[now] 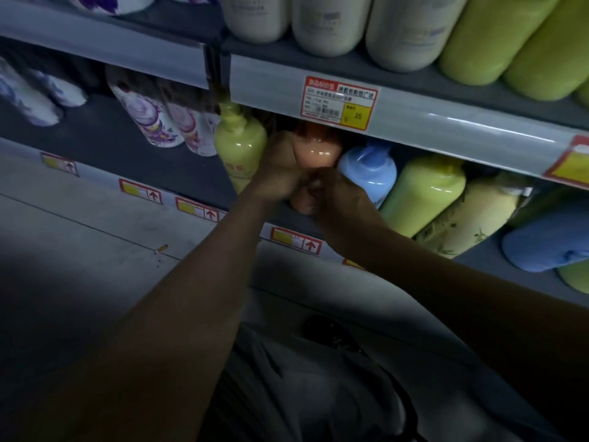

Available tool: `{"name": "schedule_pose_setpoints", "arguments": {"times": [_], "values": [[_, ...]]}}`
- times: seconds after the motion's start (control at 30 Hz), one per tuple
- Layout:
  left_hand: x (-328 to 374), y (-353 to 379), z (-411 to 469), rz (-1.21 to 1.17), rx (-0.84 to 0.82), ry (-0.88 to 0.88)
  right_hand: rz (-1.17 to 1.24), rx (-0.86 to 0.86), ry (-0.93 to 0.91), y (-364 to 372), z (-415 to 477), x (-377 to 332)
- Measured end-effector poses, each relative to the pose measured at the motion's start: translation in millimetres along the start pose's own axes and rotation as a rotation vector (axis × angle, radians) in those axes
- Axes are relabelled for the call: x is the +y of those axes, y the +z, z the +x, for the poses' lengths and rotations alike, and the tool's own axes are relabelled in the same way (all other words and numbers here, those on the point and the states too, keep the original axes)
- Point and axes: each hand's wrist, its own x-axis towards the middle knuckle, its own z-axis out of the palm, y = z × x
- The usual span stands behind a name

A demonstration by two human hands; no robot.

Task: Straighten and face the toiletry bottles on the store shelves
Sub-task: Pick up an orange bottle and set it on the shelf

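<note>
An orange pump bottle (pixel 317 146) stands on the middle shelf (pixel 178 167) between a yellow-green pump bottle (pixel 237 145) and a light blue bottle (pixel 369 169). My left hand (pixel 280 169) wraps its left side. My right hand (pixel 334 199) grips its lower right part. The bottle's base is hidden behind my fingers. Right of the blue bottle stand a yellow-green bottle (pixel 424 193) and a pale yellow leaf-printed one (pixel 471 215).
The upper shelf (pixel 446 122) carries cream bottles (pixel 325 23) and lime bottles (pixel 497 36), with a price tag (pixel 339 102) on its rail. Purple floral bottles (pixel 149 119) stand left on the middle shelf. A blue bottle (pixel 548 244) lies at far right. Grey floor lies below.
</note>
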Motion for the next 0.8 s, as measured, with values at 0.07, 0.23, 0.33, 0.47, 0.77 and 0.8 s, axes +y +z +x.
{"name": "schedule_pose_setpoints", "arguments": {"times": [0.07, 0.23, 0.33, 0.47, 0.77, 0.8], "values": [[-6.8, 4.8, 2.2, -0.019, 0.059, -0.011, 0.061, 0.091, 0.032, -1.3, -7.3, -0.7], [-17.2, 6.9, -2.5, 0.049, 0.130, -0.052, 0.033, 0.049, -0.050, -10.8, -30.9, 7.8], [-21.5, 4.0, -16.9, 0.114, 0.233, -0.068, 0.016, 0.091, -0.059, -13.4, -33.3, 13.6], [-24.3, -3.1, -43.0, 0.077, 0.260, -0.031, 0.086, 0.042, 0.004, -20.1, -33.7, 15.7], [41.4, -27.5, -89.0, -0.113, -0.044, 0.085, 0.335, -0.076, -0.039, -66.4, -63.8, 22.8], [51.1, -21.4, -93.3, -0.120, -0.075, 0.094, 0.335, -0.072, -0.027, -75.3, -70.6, 26.7]]}}
